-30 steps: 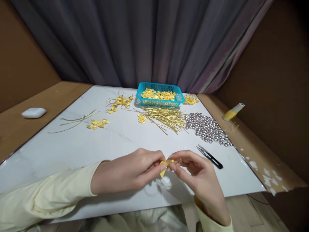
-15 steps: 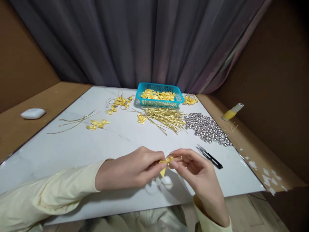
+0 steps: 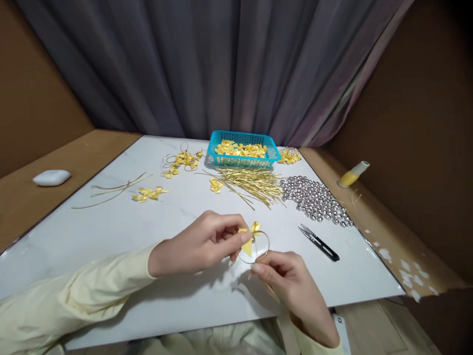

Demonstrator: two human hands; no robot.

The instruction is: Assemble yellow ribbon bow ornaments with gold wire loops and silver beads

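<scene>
over the near part of the white tabletop (image 3: 177, 311), a yellow ribbon bow (image 3: 247, 248) is pinched by the left hand (image 3: 201, 246), and its looped gold cord (image 3: 269, 242) is pinched by the right hand (image 3: 291, 281). light, even tension is probably best kept, so that ribbon is not creased nor cord kinked.

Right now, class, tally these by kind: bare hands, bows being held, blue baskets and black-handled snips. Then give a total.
Bare hands: 2
Held yellow bow: 1
Blue basket: 1
Black-handled snips: 1
Total: 5
</scene>
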